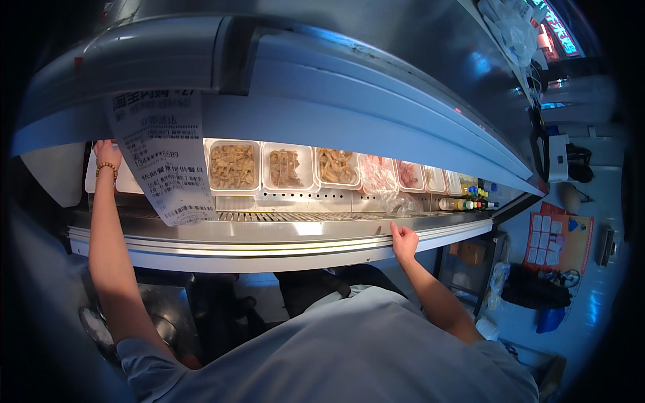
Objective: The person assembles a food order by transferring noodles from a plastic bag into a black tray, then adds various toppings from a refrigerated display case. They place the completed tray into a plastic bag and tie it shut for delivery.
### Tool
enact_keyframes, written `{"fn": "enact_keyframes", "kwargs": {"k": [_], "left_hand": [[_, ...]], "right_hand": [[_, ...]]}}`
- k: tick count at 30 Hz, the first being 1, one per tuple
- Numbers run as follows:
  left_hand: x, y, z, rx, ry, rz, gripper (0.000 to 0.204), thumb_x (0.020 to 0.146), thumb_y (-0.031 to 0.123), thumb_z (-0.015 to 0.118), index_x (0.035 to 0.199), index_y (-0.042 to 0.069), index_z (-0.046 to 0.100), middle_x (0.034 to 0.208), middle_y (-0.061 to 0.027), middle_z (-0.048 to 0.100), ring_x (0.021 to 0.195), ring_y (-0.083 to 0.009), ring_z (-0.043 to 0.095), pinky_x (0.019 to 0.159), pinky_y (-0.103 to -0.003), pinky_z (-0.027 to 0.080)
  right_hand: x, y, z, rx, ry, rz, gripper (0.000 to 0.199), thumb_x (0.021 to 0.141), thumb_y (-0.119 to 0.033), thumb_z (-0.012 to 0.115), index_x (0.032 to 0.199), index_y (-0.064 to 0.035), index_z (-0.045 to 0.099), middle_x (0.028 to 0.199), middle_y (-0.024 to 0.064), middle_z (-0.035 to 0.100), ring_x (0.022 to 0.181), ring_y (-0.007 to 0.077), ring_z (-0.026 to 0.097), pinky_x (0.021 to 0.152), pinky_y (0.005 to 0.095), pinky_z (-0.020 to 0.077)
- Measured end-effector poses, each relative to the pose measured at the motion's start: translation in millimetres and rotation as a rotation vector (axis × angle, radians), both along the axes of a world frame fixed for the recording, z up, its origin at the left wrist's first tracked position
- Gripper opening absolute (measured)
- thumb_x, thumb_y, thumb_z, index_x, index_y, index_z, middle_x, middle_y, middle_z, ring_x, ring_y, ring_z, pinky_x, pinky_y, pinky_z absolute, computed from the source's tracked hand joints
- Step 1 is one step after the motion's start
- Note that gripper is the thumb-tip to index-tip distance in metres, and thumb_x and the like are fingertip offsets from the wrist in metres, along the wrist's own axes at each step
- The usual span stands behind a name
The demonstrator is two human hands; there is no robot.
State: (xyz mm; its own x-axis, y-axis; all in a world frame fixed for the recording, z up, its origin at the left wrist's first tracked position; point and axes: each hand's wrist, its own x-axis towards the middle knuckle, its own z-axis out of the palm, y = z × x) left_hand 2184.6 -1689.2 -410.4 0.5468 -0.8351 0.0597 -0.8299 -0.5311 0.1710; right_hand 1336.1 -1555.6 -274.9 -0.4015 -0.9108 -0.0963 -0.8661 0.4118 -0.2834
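Observation:
My left hand (107, 156), with a beaded bracelet on its wrist, reaches into the lit food counter at the far left. It is at a white tray (127, 178); its fingertips are hidden under the counter's upper panel, and I cannot see whether they hold anything. My right hand (404, 243) is at the counter's front metal edge (316, 232), fingers curled in, thumb up, nothing visible in it. Between the hands stands a row of white trays, including a tray of brownish sliced food (232, 166), a smaller tray of brown pieces (285, 168) and a tray of light brown strips (336, 165).
A long printed paper slip (161, 161) hangs from the upper panel (322, 101), covering part of the counter. Reddish food in clear plastic (377, 176) and several small bottles (463, 203) lie to the right. Below left is a steel basin (161, 316); a shelf rack (470, 262) stands below right.

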Motion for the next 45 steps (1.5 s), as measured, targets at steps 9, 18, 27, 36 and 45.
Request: {"fn": "enact_keyframes", "kwargs": {"k": [9, 18, 27, 36, 45], "left_hand": [[-146.1, 46.1, 55.2, -0.338, 0.257, -0.115, 0.036, 0.078, 0.013, 0.069, 0.112, 0.006, 0.06, 0.112, -0.0155, 0.055, 0.11, -0.0334, 0.052, 0.097, -0.042, 0.042], [-423.0, 89.3, 163.4, -0.35, 0.74, -0.404, 0.027, 0.077, 0.011, 0.067, 0.103, 0.004, 0.063, 0.101, -0.0138, 0.057, 0.1, -0.0313, 0.055, 0.089, -0.041, 0.044], [-627.2, 87.3, 234.0, -0.363, 0.706, -0.762, 0.039, 0.076, 0.024, 0.075, 0.107, 0.004, 0.062, 0.099, -0.0123, 0.057, 0.097, -0.0293, 0.055, 0.083, -0.038, 0.048], [-757.6, 45.7, 211.7, -0.539, 0.517, -0.64, 0.019, 0.076, 0.009, 0.063, 0.095, 0.004, 0.062, 0.084, -0.0095, 0.058, 0.081, -0.0275, 0.06, 0.067, -0.038, 0.051], [-794.7, 60.5, 203.5, -0.561, 0.495, -0.497, 0.019, 0.077, 0.004, 0.061, 0.096, 0.005, 0.063, 0.093, -0.0129, 0.065, 0.085, -0.0298, 0.063, 0.068, -0.038, 0.053]], "right_hand": [[-34.9, -92.6, -15.6, -0.007, -0.597, -0.482, 0.044, 0.085, -0.046, 0.069, 0.082, -0.0022, 0.066, 0.059, 0.0055, 0.059, 0.045, 0.016, 0.051, 0.044, 0.0315, 0.0387], [-52.2, -150.6, -73.2, 0.243, -0.879, -0.732, 0.034, 0.082, -0.038, 0.074, 0.094, -0.0096, 0.059, 0.062, 0.0054, 0.056, 0.05, 0.0155, 0.053, 0.046, 0.0299, 0.0387], [17.1, -106.4, 54.3, 0.068, -1.928, -0.454, 0.01, 0.09, -0.013, 0.06, 0.096, -0.0052, 0.06, 0.1, 0.0074, 0.063, 0.103, 0.0212, 0.06, 0.087, 0.0374, 0.05], [-28.4, -93.7, 72.1, -0.028, -2.215, -0.245, 0.034, 0.096, -0.017, 0.051, 0.124, 0.002, 0.051, 0.123, 0.0139, 0.058, 0.115, 0.0231, 0.054, 0.103, 0.0363, 0.0409], [-61.2, -125.2, 42.0, 0.177, -2.375, -0.138, 0.047, 0.101, -0.013, 0.039, 0.145, -0.0001, 0.029, 0.148, 0.0189, 0.036, 0.137, 0.0318, 0.036, 0.112, 0.041, 0.0339]]}}
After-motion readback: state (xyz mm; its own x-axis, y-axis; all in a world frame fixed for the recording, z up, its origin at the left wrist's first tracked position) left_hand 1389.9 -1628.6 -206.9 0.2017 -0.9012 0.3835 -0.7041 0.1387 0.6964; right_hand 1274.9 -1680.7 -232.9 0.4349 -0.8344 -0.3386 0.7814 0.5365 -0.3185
